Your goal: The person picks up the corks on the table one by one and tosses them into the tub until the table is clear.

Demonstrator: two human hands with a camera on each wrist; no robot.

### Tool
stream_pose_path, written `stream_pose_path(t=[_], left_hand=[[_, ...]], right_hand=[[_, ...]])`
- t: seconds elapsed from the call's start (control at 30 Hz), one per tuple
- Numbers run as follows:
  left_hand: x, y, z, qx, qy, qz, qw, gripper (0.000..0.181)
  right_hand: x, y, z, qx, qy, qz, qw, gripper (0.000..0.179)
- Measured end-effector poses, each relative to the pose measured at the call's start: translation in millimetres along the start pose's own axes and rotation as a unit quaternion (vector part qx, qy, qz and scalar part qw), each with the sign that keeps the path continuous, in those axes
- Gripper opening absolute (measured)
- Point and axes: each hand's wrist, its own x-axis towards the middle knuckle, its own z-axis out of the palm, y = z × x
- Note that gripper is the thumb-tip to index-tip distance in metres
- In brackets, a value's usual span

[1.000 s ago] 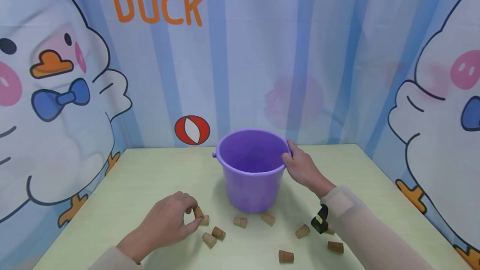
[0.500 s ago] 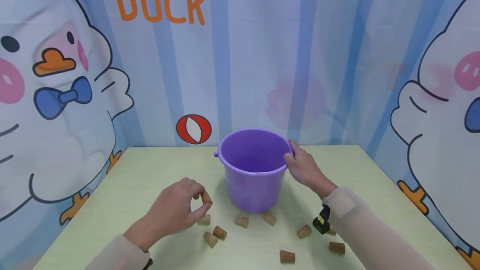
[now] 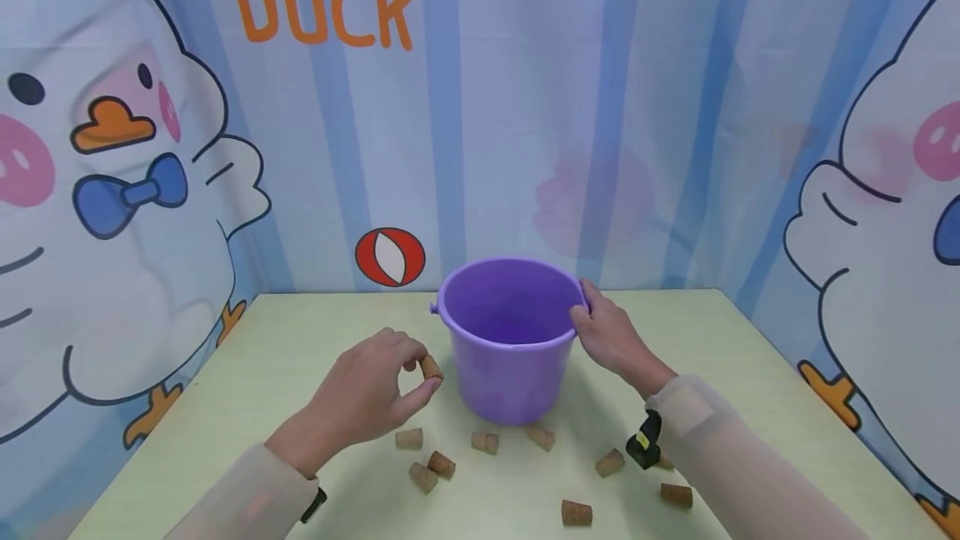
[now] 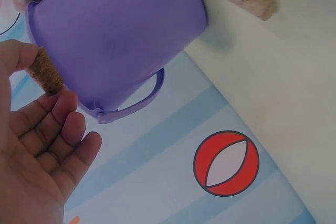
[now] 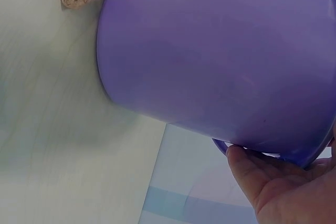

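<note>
Between thumb and fingertips my left hand [image 3: 369, 388] pinches a brown cork [image 3: 431, 367], held just left of a purple bucket [image 3: 510, 382]. In the left wrist view the same cork [image 4: 46, 72] overlaps the bucket's side, its end by the fingertips. My right hand [image 3: 611, 332] grips the bucket's rim on the right, thumb over the edge. Seen from the right wrist, those fingers [image 5: 247, 169] curl beside the bucket's handle [image 5: 219, 145]. The bucket stands upright on the table, and the part of its inside that shows holds nothing visible.
Several loose corks lie on the pale table [image 3: 300, 340] before the bucket, including a light cork [image 3: 408, 439], a dark cork [image 3: 576, 512] and another dark cork [image 3: 676, 496] near the right sleeve. A duck-print curtain [image 3: 495, 107] hangs behind the table.
My left hand has lifted the cork from beside a light one and carried it up and right toward the bucket. My right hand keeps its grip on the rim.
</note>
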Motion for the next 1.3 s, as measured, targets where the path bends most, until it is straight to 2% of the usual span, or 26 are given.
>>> stream_pose_path(t=[0.33, 0.73, 1.07, 1.3], left_hand=[[21.4, 8.8, -5.3, -0.001, 0.017, 0.024, 0.9996, 0.014], [44.1, 16.5, -3.7, -0.013, 0.034, 0.05, 0.9981, 0.011], [61.6, 22.8, 0.0, -0.014, 0.029, 0.062, 0.9976, 0.007], [74.7, 27.7, 8.3, 0.002, 0.004, 0.053, 0.9986, 0.011]], right_hand=[[-1.0, -1.5, 0.3, 0.001, 0.004, -0.003, 1.0, 0.053], [-0.1, -1.6, -0.9, 0.003, -0.001, 0.0, 1.0, 0.06], [0.8, -1.6, -0.6, 0.006, -0.004, 0.0, 1.0, 0.064], [-0.7, -0.7, -1.7, 0.013, -0.011, 0.007, 0.9998, 0.065]])
